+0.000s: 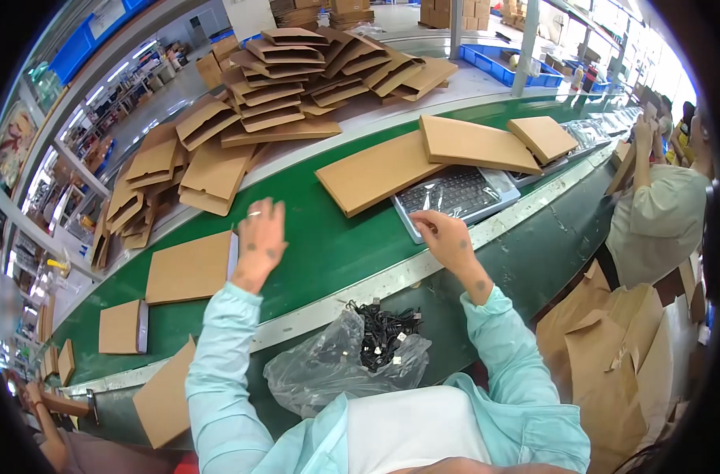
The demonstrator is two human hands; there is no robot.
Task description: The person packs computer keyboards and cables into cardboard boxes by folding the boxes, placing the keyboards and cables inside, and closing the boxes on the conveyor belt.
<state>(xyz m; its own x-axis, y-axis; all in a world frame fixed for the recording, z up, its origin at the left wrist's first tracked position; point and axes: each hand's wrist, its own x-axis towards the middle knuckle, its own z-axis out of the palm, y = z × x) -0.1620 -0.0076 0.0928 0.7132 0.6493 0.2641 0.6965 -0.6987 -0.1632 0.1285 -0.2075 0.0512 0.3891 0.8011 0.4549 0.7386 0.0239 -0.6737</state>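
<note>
My left hand (pixel 260 241) is over the green conveyor belt (pixel 313 257), fingers apart and holding nothing, just right of a flat brown box (pixel 188 268). My right hand (pixel 447 237) is at the near left corner of a keyboard in clear plastic (pixel 452 193), its thumb and forefinger bent towards each other; what lies between them, if anything, is too small to make out. Closed brown boxes (pixel 384 170) lie partly over the keyboard. Nearer my body, a clear plastic bag (pixel 305 371) holds a tangle of black cables (pixel 385 336).
Open-ended brown cartons (pixel 277 95) are piled beyond the belt. Smaller boxes (pixel 121 328) lie at the left, and a brown box (pixel 164 395) leans by my left sleeve. A co-worker (pixel 660 205) is at the right, near brown paper (pixel 605 355). Another person's arm (pixel 50 426) shows lower left.
</note>
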